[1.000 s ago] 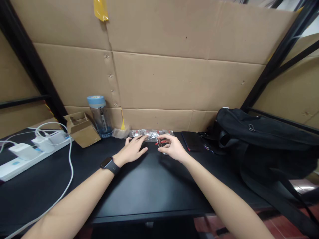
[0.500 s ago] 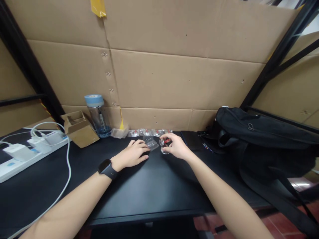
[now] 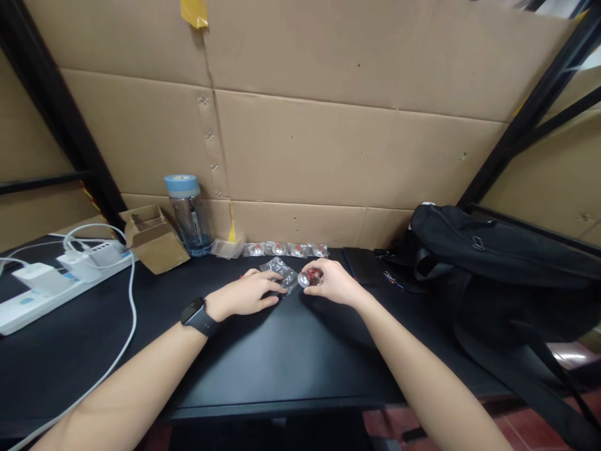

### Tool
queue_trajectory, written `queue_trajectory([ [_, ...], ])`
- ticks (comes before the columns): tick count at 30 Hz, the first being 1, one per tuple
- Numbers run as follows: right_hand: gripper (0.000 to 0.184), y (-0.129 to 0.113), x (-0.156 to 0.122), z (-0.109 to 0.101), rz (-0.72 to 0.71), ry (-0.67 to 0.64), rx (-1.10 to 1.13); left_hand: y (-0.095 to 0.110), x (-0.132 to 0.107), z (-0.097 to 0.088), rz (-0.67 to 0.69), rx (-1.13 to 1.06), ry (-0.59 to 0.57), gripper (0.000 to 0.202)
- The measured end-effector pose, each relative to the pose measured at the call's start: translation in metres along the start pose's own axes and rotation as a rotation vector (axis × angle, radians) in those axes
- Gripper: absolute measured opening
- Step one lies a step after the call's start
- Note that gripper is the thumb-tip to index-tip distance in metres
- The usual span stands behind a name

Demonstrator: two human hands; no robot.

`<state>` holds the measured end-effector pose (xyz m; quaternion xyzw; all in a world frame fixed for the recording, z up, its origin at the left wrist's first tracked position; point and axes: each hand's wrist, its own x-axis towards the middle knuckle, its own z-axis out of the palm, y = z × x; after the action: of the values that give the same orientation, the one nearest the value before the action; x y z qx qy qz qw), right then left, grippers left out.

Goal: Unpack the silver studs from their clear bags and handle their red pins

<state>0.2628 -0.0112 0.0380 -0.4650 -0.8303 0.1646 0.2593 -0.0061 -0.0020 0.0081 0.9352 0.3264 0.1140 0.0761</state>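
My left hand [image 3: 246, 292], with a dark watch on its wrist, lies low over the table. Its fingers are apart and rest on the near left side of a crumpled clear plastic bag [image 3: 285, 269]. A small bit of red shows behind its knuckles, too little to name. Just right of the bag, my right hand [image 3: 337, 283] pinches a small clear suction cup [image 3: 304, 279] with red parts between thumb and fingers. Part of it is hidden by the fingers. Behind both hands, several similar clear and red pieces in clear wrappers [image 3: 286, 250] stand in a row.
A blue-lidded bottle [image 3: 188, 216], an opened cardboard box [image 3: 159, 241] and a white power strip [image 3: 66, 285] with cables are at left. A black backpack [image 3: 498, 269] and a dark flat case [image 3: 364, 265] lie at right. A cardboard wall [image 3: 300, 156] closes the back.
My right hand has turned the suction cup, so its round face now points left and toward me. The plastic bag looks more spread and raised beside my left fingers. The view shifts slightly.
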Motion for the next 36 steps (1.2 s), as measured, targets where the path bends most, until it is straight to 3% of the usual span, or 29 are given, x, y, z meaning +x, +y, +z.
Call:
queue_trajectory([
  [13, 0.028, -0.006, -0.008, 0.009, 0.052, -0.15, -0.151, 0.016, -0.005, -0.013, 0.074, -0.056, -0.117, 0.045],
  [19, 0.029, -0.006, -0.006, 0.02, 0.106, -0.135, -0.119, 0.014, -0.006, -0.01, 0.084, -0.086, -0.11, 0.045],
  [24, 0.036, -0.004, -0.005, 0.023, 0.03, -0.095, -0.06, 0.015, -0.006, -0.012, 0.071, -0.083, -0.135, 0.046],
  [31, 0.027, 0.004, -0.003, 0.026, 0.018, -0.123, 0.165, 0.014, -0.006, -0.013, 0.067, -0.109, -0.137, 0.046],
  [36, 0.029, 0.006, -0.001, 0.028, 0.021, -0.134, 0.168, 0.013, -0.007, -0.012, 0.084, -0.111, -0.128, 0.044],
])
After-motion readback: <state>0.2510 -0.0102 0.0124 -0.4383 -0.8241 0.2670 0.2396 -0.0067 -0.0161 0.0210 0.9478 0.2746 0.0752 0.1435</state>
